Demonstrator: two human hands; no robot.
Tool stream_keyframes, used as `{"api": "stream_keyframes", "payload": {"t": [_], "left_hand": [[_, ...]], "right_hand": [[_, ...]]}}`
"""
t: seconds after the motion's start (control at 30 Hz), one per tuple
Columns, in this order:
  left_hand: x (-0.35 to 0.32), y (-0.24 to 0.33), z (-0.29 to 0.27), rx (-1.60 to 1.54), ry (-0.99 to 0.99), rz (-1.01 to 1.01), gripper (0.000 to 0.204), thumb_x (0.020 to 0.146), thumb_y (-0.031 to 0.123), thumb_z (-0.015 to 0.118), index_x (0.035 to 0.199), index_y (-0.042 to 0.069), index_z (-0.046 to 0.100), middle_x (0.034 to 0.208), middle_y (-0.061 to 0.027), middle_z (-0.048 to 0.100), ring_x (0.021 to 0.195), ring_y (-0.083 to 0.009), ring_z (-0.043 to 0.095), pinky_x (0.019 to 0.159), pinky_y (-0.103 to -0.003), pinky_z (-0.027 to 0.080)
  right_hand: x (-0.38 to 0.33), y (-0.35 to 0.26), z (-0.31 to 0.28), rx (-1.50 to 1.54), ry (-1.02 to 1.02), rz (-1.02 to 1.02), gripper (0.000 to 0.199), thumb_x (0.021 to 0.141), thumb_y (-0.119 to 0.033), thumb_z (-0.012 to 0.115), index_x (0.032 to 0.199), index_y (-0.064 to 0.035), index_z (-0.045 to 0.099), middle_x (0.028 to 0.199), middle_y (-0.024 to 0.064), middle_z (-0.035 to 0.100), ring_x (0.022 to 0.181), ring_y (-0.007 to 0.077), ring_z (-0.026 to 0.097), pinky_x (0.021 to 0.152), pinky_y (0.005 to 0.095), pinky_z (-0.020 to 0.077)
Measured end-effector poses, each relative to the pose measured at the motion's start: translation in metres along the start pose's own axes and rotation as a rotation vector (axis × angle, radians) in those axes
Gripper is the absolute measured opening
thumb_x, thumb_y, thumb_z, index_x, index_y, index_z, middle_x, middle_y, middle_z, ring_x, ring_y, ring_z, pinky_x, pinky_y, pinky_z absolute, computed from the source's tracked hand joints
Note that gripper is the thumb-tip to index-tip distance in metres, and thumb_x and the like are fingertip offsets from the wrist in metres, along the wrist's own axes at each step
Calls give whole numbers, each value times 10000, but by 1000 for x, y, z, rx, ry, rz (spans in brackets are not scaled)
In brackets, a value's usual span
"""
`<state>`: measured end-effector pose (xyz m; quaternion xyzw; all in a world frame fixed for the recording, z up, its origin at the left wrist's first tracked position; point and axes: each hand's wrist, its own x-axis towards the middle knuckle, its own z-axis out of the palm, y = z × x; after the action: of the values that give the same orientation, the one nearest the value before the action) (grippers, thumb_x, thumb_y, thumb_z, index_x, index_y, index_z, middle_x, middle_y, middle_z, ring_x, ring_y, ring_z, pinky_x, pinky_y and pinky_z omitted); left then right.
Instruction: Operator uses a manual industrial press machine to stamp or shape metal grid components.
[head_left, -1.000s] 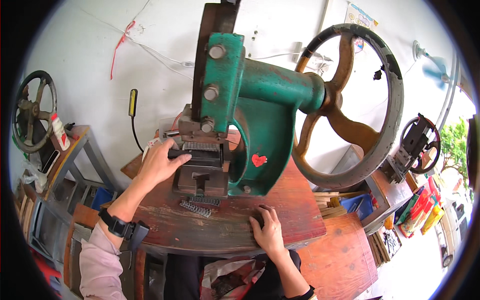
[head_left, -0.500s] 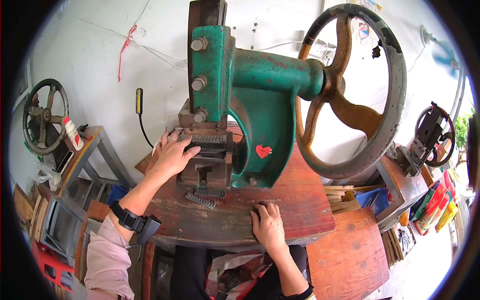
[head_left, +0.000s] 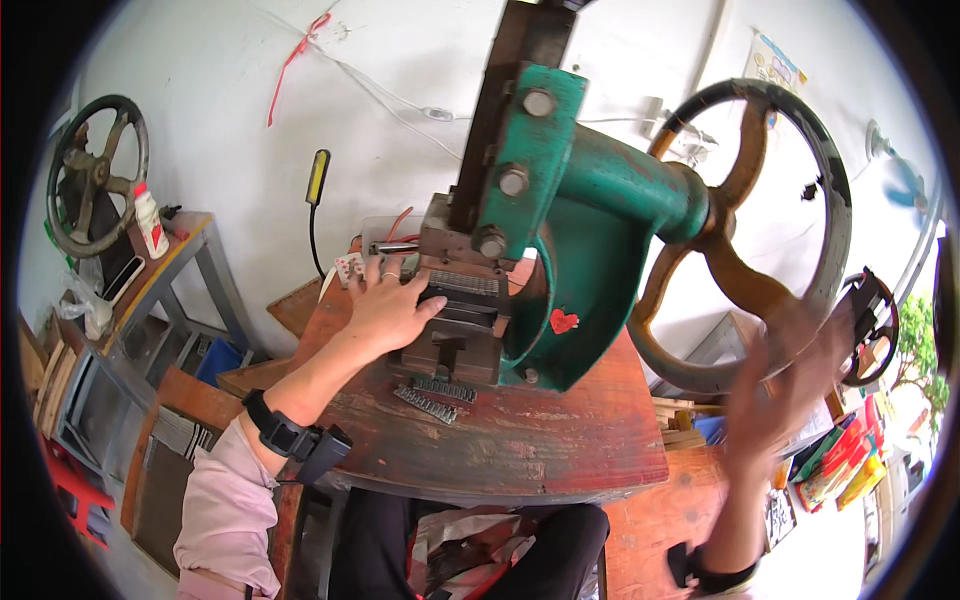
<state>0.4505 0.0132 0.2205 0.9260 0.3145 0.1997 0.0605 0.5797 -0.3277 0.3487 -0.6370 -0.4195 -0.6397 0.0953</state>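
Note:
A green hand press with a large spoked handwheel stands on the worn red-brown bench. My left hand lies with fingers spread along the left side of the steel die block, thumb stretched over its edge. Ribbed metal pieces sit in the die beneath the ram, near the thumb. Two ridged metal strips lie on the bench in front of the block. At the lower right of the handwheel's rim my right hand is smeared by motion, so its fingers and any contact are unclear.
A second handwheel machine and a white bottle stand on the left bench. A thin lamp rises behind the press. Colourful bags lie at the right. A bag rests in my lap.
My right hand has left the bench's front edge and swung up and right to the handwheel. The view has tilted and shifted; my left hand stays at the die.

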Motion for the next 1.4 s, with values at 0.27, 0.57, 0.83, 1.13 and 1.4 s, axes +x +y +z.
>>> {"api": "stream_keyframes", "payload": {"t": [0.27,0.57,0.83,1.13,1.4], "left_hand": [[-2,-5,-1,-206,-20,-87,598,809,549,580,1281,185,527,1361,-258,346,1281,-434,243,985,-616,184],[-2,-4,42,-1117,310,-335,1033,664,308,834,1231,-143,98,1239,-281,404,1180,-291,415,993,-357,354],[-2,-1,42,-1495,288,-173,845,690,163,819,1157,-106,168,1042,-205,572,940,-209,596,869,-284,466],[-1,1,42,-1449,301,-220,833,711,127,796,1187,-89,147,1097,-194,565,983,-187,579,891,-283,461],[3,-12,50,-1411,191,-135,814,725,183,793,1201,-116,205,1062,-170,581,1011,-172,554,888,-301,445]], "right_hand": [[181,120,72,485,-562,681,386,833,-323,637,879,37,507,682,95,544,457,127,519,384,257,439],[62,33,43,258,-20,1111,382,827,-410,637,653,-108,481,497,-33,402,411,69,361,419,223,308],[-19,35,49,792,45,1025,284,864,-273,633,994,-33,555,628,13,499,531,74,463,508,201,366],[46,45,34,787,-12,1109,232,865,-305,646,805,-84,607,559,-36,431,507,41,409,465,193,315],[-47,-14,64,786,327,1007,265,858,-172,635,1011,14,524,593,-5,471,531,72,456,520,212,380]]}}
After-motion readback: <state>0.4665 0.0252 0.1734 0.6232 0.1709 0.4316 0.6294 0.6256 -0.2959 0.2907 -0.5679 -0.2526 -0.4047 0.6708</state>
